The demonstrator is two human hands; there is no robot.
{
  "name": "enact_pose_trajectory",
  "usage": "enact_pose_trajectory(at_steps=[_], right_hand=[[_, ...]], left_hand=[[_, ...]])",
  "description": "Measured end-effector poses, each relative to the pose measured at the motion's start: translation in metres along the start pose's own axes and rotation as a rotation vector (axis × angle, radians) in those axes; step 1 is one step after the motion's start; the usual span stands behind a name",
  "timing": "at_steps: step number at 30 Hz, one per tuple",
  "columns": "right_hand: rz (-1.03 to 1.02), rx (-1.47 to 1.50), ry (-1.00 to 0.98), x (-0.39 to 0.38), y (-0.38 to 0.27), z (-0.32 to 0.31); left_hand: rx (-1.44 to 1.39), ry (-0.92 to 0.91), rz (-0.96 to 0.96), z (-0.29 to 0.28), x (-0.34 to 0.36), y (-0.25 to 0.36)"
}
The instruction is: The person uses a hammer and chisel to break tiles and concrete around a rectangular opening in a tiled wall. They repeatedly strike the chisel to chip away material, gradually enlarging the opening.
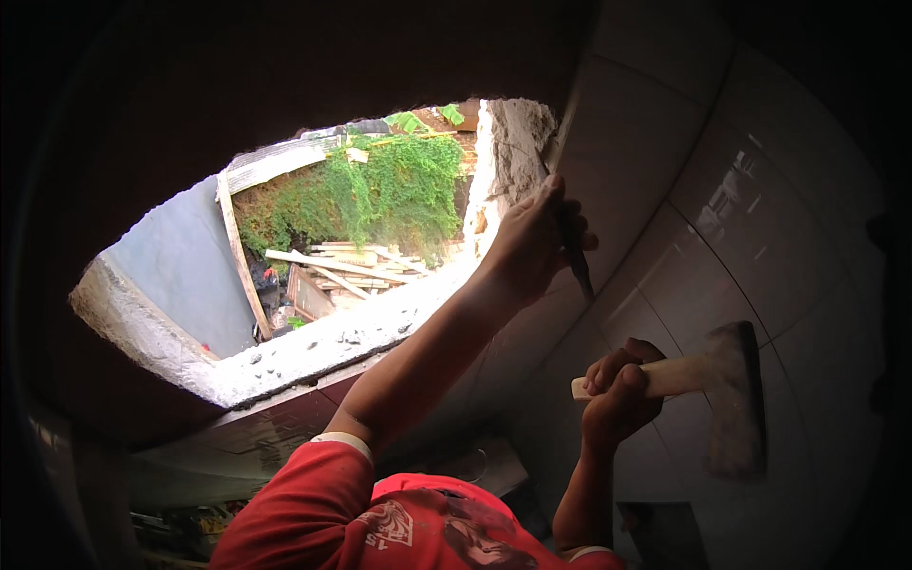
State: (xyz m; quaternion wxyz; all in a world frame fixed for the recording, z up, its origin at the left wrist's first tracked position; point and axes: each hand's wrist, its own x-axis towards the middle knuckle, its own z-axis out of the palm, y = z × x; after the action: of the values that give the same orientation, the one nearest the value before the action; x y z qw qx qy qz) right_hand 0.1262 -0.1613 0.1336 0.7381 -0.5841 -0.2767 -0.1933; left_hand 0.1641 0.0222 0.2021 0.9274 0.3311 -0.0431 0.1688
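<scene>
Chisel grip: the left grip (541,228) is clamping around a dark chisel (578,261) at mid-shaft, apparently leaving both ends free.
Chisel position: it is slanting beside the right edge of the wall opening (304,361), its upper end pointing toward broken masonry (518,142); whether they are touching, I cannot tell.
Hammer grip: the right grip (622,389) is clamping on a hammer (684,376) near the handle's butt, probably for a fuller swing.
Hammer head: it is hanging rightward, lower than the chisel and apart from it.
Tiles: glossy wall tiles (712,247) are lining the shadowed right side.
Outside: green plants (389,190) and piled planks (356,264) are showing through.
</scene>
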Motion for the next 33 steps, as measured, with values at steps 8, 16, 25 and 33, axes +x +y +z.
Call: enact_pose_trajectory(at_steps=[8,16,25,33], right_hand=[[0.045,-0.125,-0.061,-0.009,-0.002,-0.011],[-0.459,0.255,-0.010,-0.008,0.007,-0.018],[-0.105,-0.077,-0.119,-0.021,0.037,-0.014],[0.029,-0.376,-0.274,-0.012,0.052,-0.009]], left_hand=[[0.030,-0.018,-0.016,0.012,0.006,-0.006],[-0.045,-0.076,-0.003,0.010,0.015,-0.003],[-0.063,-0.107,-0.010,0.012,0.022,-0.006],[0.488,-0.240,0.550,-0.009,0.047,-0.004]])
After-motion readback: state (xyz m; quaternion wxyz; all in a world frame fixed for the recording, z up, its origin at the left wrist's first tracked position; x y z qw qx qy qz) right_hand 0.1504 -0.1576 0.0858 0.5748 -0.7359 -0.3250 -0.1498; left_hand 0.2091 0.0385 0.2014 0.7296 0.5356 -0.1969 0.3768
